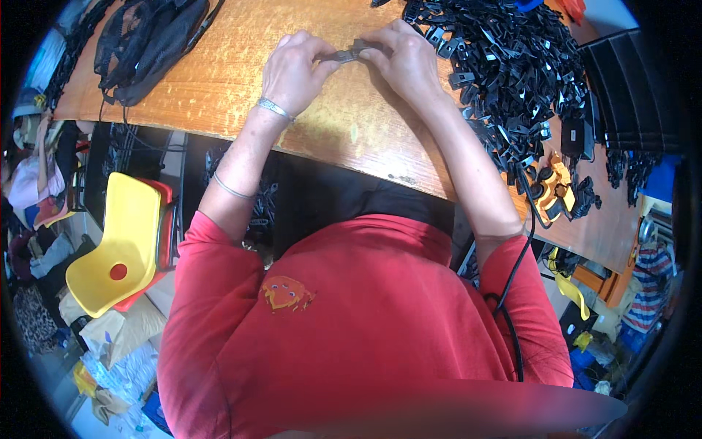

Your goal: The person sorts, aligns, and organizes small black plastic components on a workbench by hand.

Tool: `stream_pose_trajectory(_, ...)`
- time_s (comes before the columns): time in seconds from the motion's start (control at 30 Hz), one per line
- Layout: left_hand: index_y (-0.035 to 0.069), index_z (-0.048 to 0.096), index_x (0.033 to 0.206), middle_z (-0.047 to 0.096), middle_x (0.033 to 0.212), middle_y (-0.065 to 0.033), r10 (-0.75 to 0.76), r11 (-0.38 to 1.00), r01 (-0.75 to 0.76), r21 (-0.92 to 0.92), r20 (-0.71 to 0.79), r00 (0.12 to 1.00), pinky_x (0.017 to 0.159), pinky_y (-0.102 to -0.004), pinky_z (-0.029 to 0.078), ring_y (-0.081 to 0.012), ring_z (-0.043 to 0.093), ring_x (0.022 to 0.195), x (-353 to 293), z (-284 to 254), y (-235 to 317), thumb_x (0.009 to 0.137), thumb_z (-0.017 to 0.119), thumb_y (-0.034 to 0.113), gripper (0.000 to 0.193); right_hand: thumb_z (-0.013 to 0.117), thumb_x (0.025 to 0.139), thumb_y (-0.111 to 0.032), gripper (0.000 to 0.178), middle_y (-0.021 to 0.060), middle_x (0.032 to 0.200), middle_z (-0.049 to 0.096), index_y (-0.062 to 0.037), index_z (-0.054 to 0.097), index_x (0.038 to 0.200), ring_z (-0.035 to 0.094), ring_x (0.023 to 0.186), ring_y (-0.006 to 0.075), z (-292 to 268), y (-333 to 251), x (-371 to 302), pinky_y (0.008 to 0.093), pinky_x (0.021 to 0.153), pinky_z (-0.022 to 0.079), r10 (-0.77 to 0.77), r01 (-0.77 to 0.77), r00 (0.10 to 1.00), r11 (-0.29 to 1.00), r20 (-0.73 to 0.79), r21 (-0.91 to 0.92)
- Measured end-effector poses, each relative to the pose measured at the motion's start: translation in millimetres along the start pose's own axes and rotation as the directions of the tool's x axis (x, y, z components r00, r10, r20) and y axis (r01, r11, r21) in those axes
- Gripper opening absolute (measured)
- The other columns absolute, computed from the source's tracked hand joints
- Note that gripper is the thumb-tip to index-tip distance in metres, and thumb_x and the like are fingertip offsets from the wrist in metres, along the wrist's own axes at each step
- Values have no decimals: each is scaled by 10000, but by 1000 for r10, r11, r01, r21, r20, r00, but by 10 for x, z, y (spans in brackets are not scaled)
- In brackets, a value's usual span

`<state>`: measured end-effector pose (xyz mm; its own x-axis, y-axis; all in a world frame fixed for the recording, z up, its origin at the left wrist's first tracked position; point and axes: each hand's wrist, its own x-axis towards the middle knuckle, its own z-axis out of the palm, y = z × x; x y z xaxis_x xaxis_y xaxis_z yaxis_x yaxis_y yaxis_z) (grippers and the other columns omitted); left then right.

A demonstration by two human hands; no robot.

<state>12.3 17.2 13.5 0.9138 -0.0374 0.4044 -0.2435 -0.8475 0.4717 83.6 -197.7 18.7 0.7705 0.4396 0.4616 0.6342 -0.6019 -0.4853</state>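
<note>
The left hand (292,69) has its thumb and fingers closed in a pinch on the left end of a small dark piece (345,55), which hangs between the hands above the table (219,80); the right hand (404,62) pinches the other end, its thumb and forefinger drawn together. The step in hand seems to be fine two-handed work on this piece; whether it is one part or two joined, I cannot tell. The next move likely calls for matched, steady fingertips at both ends. As for room, a black mesh bag (142,51) lies at far left, with bare wood from there to the left hand. Below the hands, open tabletop runs to the slanting near edge. A heap of black clips (519,80) crowds the right hand and forearm, leaving little clearance there.
</note>
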Motion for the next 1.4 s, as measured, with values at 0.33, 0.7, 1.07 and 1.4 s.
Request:
stream_pose_trajectory(0.33, 55, 755, 979, 665, 951, -101, 80, 995, -80, -57, -8, 997, 815, -424, 531, -317, 657, 945, 20, 7, -17, 869, 832, 151, 166, 863, 817, -219, 205, 87, 925, 709, -107, 816, 983, 726, 866, 339, -40, 45, -29, 447, 736, 569, -139, 139, 989, 990, 52, 9)
stream_pose_trajectory(0.7, 82, 783, 1082, 727, 1030, -125, -34, 999, 32, 10, 423, 905, 895, -427, 558, -306, 705, 1030, -82, -774, -261, 891, 799, 197, 223, 851, 854, -393, 307, 88, 1003, 760, -123, 822, 997, 756, 884, 332, -158, -142, -88, 447, 777, 602, -197, 198, 968, 980, 153, 11)
stream_pose_trajectory(1.07, 108, 757, 1238, 718, 1207, -175, 79, 997, -79, -2, 73, 994, 988, -485, 555, -368, 689, 1150, 1207, 519, 145, 926, 748, 257, 345, 646, 977, -212, 177, 222, 1043, 726, -120, 761, 1076, 745, 850, 443, -233, 362, 147, 538, 746, 600, 124, -110, 992, 909, 10, -402)
stream_pose_trajectory(1.4, 121, 748, 969, 768, 1022, -132, -46, 987, 53, 151, -48, 998, 858, -493, 588, -355, 731, 1000, 1464, 945, 101, 902, 767, 333, 223, 584, 1018, -179, 174, 253, 970, 733, -75, 679, 1121, 741, 868, 445, -377, 74, -67, 539, 752, 588, 73, 17, 965, 939, 250, -342)
